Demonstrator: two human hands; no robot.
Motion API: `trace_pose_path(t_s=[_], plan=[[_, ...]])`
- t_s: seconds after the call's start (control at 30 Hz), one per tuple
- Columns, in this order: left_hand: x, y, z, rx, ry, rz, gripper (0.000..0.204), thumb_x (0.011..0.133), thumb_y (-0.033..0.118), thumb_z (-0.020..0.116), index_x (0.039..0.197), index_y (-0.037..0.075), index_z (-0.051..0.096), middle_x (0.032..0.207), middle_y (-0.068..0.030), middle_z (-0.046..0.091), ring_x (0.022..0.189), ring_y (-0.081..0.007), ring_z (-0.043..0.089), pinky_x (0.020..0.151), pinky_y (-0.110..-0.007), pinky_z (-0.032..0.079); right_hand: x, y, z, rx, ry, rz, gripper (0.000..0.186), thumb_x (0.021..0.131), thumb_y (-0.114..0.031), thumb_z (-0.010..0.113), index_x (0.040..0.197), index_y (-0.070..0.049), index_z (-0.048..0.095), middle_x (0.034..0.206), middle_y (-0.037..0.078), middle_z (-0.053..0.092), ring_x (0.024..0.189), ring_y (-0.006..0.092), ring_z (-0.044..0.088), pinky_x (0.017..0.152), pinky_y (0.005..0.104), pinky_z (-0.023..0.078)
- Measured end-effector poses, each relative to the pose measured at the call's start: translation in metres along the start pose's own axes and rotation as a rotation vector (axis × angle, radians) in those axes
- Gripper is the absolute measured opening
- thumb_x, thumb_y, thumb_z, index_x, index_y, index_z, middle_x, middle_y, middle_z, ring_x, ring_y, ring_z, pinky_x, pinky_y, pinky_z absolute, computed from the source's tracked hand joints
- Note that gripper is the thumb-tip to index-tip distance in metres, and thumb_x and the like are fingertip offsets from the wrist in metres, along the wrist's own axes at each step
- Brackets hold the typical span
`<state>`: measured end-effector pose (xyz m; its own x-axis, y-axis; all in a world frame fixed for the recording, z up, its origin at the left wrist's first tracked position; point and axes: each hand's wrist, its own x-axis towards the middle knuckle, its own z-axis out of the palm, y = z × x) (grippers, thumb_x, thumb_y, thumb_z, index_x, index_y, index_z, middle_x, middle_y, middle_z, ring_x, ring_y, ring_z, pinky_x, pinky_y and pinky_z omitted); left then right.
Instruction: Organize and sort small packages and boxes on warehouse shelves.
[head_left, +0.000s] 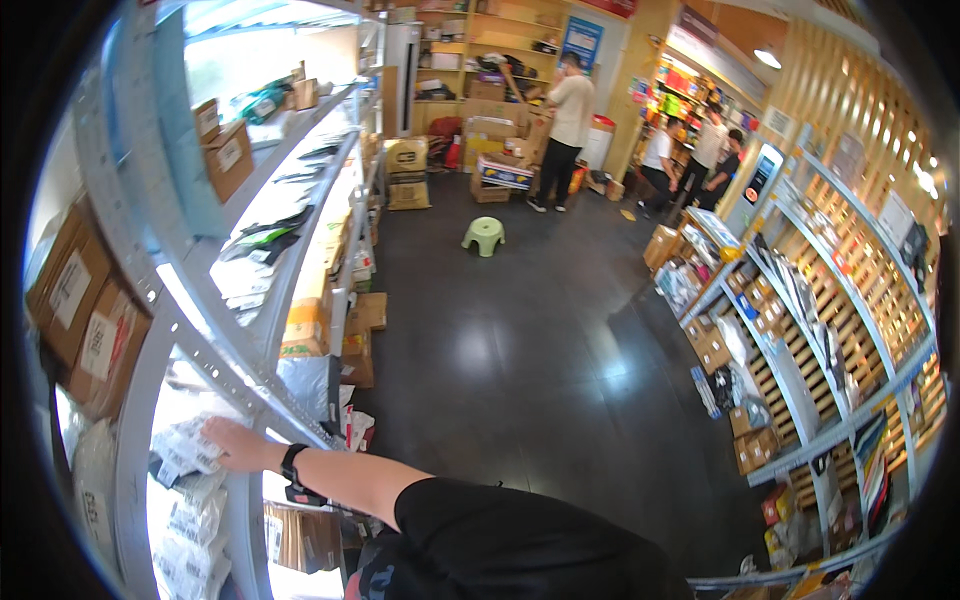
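Plastic-wrapped parcel [182, 447] in the metal rack [145, 400], at the fingertips of my visible hand [236, 445], above similar parcels [192, 525]. Whether this hand grips I cannot tell; my other is out of view. Likely light, soft, slippery; best pinched deep at the near edge.

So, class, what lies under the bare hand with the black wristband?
A crinkled white plastic parcel with dark printing; the part beneath the hand and its contents are hidden.

Head-worn fisheye, tilted downward, facing across dark floor [480, 400]
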<state>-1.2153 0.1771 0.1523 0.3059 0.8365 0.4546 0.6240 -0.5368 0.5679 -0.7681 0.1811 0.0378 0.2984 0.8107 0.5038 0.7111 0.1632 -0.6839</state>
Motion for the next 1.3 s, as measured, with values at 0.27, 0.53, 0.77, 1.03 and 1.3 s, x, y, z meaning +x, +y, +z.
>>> trace_pose_path(t_s=[0.27,0.53,0.77,1.03,1.3], plan=[[-0.081,-0.1,-0.05,-0.214,0.242,-0.351,0.025,0.095,0.01,0.053,0.115,-0.004,0.06,0.107,-0.0121,0.065,0.101,-0.0206,0.06,0.09,-0.032,0.045,-0.006,-0.05,0.043,-0.199,0.194,-0.405,0.044,0.087,-0.018,0.055,0.126,0.001,0.049,0.127,0.022,0.051,0.124,0.0384,0.045,0.11,0.0493,0.03],[-0.163,-0.13,-0.133,0.095,0.391,-0.508,0.022,0.092,0.004,0.051,0.109,0.0,0.063,0.097,-0.0143,0.068,0.091,-0.0233,0.066,0.08,-0.032,0.051,-0.028,-0.155,0.055,0.057,0.085,-0.464,0.027,0.088,0.002,0.046,0.107,-0.003,0.064,0.112,0.014,0.064,0.111,0.0324,0.057,0.103,0.0439,0.04],[-0.246,-0.183,-0.231,0.195,0.63,-0.741,0.021,0.09,0.007,0.053,0.108,0.0,0.063,0.095,-0.0133,0.07,0.087,-0.0221,0.067,0.077,-0.033,0.051,-0.054,-0.257,0.117,0.279,-0.054,-0.445,0.021,0.085,0.007,0.047,0.094,0.0,0.064,0.099,0.014,0.068,0.101,0.0299,0.062,0.094,0.0382,0.045],[-0.294,-0.261,-0.356,0.189,0.772,-0.837,0.022,0.093,0.014,0.056,0.108,0.0,0.062,0.091,-0.011,0.069,0.08,-0.0208,0.066,0.071,-0.031,0.051,-0.103,-0.365,0.205,0.382,-0.151,-0.493,0.015,0.084,0.007,0.05,0.089,0.001,0.063,0.092,0.014,0.068,0.092,0.0288,0.064,0.09,0.0373,0.046],[-0.356,-0.36,-0.45,0.244,0.848,-0.89,0.031,0.093,0.022,0.058,0.113,-0.001,0.06,0.09,-0.0101,0.067,0.08,-0.019,0.065,0.073,-0.032,0.051,-0.151,-0.418,0.255,0.384,-0.198,-0.364,0.02,0.084,0.01,0.046,0.089,0.002,0.063,0.092,0.014,0.068,0.092,0.0266,0.064,0.087,0.0337,0.047]])
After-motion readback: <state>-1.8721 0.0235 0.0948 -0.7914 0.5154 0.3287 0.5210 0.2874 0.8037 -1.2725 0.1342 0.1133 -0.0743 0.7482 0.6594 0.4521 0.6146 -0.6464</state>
